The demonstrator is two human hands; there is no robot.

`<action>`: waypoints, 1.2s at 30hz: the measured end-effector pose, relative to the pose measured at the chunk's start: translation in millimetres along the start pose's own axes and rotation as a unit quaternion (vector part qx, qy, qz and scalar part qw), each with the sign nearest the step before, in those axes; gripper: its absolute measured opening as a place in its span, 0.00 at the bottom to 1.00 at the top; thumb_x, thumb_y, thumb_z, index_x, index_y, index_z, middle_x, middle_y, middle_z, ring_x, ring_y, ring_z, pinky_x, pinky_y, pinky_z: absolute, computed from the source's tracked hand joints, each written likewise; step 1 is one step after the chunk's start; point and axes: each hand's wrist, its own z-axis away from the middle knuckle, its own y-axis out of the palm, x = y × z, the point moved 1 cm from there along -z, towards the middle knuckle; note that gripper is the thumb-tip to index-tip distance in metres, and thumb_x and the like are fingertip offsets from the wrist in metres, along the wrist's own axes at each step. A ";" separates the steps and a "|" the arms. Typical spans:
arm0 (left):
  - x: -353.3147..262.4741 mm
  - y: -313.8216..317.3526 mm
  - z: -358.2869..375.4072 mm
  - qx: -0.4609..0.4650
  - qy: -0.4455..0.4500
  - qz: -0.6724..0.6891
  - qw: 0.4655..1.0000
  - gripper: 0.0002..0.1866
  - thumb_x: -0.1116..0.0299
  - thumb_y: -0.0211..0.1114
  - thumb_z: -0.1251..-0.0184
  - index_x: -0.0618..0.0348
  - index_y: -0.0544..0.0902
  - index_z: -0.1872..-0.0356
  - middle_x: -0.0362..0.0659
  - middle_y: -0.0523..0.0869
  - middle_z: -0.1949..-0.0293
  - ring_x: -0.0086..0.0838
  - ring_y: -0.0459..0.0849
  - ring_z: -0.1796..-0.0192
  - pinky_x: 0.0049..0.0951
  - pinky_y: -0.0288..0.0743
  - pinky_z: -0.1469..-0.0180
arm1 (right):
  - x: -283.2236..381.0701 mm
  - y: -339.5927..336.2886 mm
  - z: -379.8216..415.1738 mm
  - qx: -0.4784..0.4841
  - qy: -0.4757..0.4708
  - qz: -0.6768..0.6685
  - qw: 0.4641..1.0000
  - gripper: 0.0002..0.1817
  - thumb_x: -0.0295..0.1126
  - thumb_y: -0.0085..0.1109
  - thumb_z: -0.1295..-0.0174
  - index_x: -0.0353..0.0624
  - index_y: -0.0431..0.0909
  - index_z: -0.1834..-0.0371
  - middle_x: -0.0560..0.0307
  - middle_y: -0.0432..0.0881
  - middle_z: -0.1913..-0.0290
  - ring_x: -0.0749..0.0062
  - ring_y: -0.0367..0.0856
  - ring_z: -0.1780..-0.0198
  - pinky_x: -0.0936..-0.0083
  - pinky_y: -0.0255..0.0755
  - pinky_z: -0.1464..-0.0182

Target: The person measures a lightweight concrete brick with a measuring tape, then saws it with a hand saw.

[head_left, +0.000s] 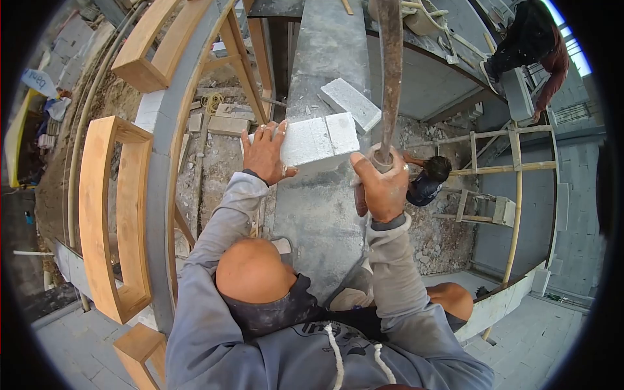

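My left hand (265, 153) grips the left end of a white aerated concrete block (304, 140), fingers over its top and thumb at its near side. A dark cut line crosses the block near its right end. My right hand (382, 185) is wrapped round the handle of a machete (392, 71), just right of the block. Its long rusty blade points up, away from me. Beyond the held block, another white block (351, 104) lies on the grey plank (318, 214) between my knees.
Wooden frames (94, 214) stand along the wall on my left. Below right, a person (429, 182) is near bamboo scaffolding (513, 214); another person (530, 39) is up at the far right. A bucket (422, 23) sits at the far end. Rubble and blocks (229, 123) lie on the ground below.
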 end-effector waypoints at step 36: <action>-1.1 1.9 1.3 -0.004 -0.001 -0.002 1.000 0.60 0.44 0.78 0.63 0.49 0.55 0.26 0.52 0.63 0.30 0.48 0.59 0.28 0.61 0.43 0.28 | -67.8 1.4 12.0 0.006 0.134 0.063 0.989 0.11 0.31 0.64 0.50 0.33 0.77 0.72 0.58 0.78 0.81 0.77 0.77 0.81 0.73 0.73 0.78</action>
